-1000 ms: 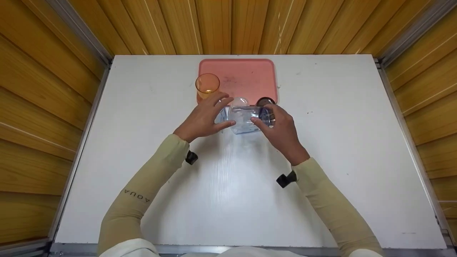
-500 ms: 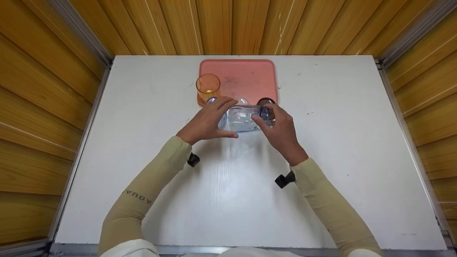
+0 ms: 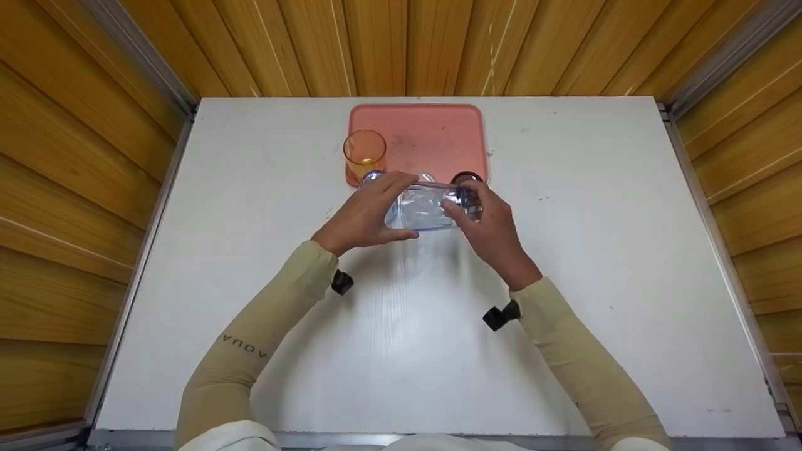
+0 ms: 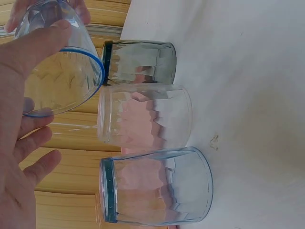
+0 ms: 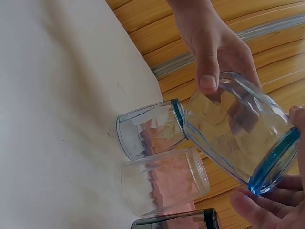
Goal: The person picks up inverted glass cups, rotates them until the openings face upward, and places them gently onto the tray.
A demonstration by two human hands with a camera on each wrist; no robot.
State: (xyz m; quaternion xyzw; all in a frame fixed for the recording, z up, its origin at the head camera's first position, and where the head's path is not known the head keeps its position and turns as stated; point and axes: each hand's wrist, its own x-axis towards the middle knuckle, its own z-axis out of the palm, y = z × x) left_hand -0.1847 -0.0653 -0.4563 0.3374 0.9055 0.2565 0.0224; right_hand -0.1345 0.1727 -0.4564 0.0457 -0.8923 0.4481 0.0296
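A clear blue-tinted drinking glass (image 3: 425, 210) lies sideways in the air between both hands. My left hand (image 3: 365, 218) holds its left end, thumb on the near side and fingers over the far side. In the left wrist view the open end with its blue edge (image 4: 98, 71) faces that palm. At the other end, my right hand (image 3: 497, 232) grips the glass by its thick blue band (image 5: 269, 164). Beyond it stand three glasses in a row: a bluish one (image 4: 193, 186), a colourless one (image 4: 176, 114) and a smoky grey one (image 4: 159, 62).
A pink tray (image 3: 432, 134) lies at the back of the white table (image 3: 589, 219). The standing glasses are near its front edge. An amber glass (image 3: 364, 147) overlaps its left side in the head view. Wood-panelled walls (image 3: 438, 50) border the table.
My left hand has moved slightly right and closed in round the left end of the glass, uncovering the bluish standing glass's rim. The right hand keeps its grip, nearly still.
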